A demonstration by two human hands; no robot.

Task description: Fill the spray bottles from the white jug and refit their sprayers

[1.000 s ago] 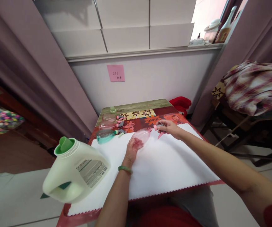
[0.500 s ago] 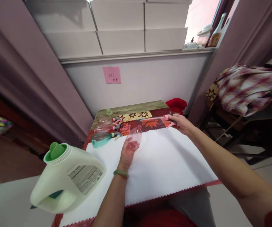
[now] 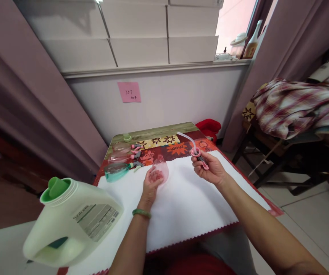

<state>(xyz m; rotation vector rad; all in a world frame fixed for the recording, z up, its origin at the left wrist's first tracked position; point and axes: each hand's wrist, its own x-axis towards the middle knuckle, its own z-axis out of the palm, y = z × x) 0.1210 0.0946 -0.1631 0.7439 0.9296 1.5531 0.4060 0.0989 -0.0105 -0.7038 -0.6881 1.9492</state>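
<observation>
Holding the small clear pink plastic bottle [image 3: 161, 172] on the white felt-like cloth [image 3: 187, 206], your left hand [image 3: 150, 184] has its fingers curled closed round the lower body. The bottle sits near the cloth's 12 o'clock edge, with its uncapped neck pointing to 12 o'clock.

Your right hand [image 3: 212, 172], at 3 o'clock of the bottle, grips the pink plastic trigger spray head [image 3: 196, 153] with its fingers pinched shut. The spray head's translucent flexible dip tube [image 3: 186, 138] arcs towards 11 o'clock, clear of the bottle.

Judged step: head and bottle are apart. Rejoining them would call for feeding the limp tube tip into the narrow neck before turning the collar.

At 9 o'clock of the bottle lie three more glossy spray bottles [image 3: 120, 162]. At 7 o'clock a matt pale-green plastic jug [image 3: 75, 225] rests tilted.
</observation>
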